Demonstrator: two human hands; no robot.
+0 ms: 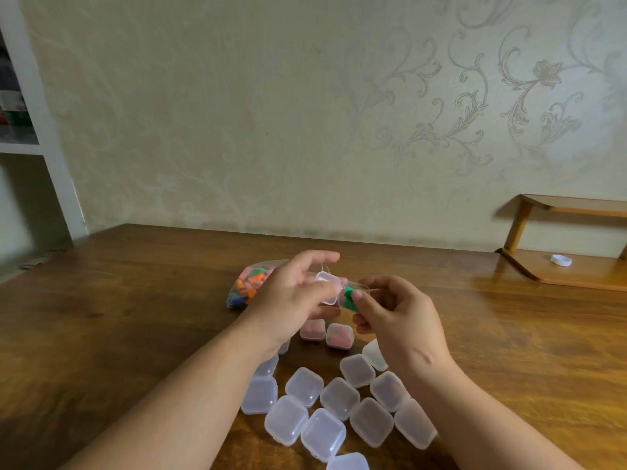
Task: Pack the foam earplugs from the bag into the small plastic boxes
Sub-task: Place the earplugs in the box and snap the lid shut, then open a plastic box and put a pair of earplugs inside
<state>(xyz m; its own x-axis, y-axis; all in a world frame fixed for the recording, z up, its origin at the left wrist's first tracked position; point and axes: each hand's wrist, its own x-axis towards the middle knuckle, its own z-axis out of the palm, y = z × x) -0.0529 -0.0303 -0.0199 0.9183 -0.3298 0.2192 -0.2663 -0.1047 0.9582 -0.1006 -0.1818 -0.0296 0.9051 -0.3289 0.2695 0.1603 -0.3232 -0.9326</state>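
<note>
My left hand [291, 293] holds a small clear plastic box [328, 287] with its lid open, lifted above the table. My right hand [397, 313] pinches a green foam earplug [349, 300] right at the open box. Behind my left hand lies the clear bag [249, 286] of coloured earplugs, partly hidden. Two shut boxes [327, 332] holding pinkish earplugs sit just below my hands. Several empty shut boxes [336, 405] are clustered nearer to me.
The wooden table [135, 300] runs up to a wallpapered wall. A low wooden shelf [559, 269] with a white cap [561, 260] on it stands at the right. A white bookcase [30, 130] is at the far left.
</note>
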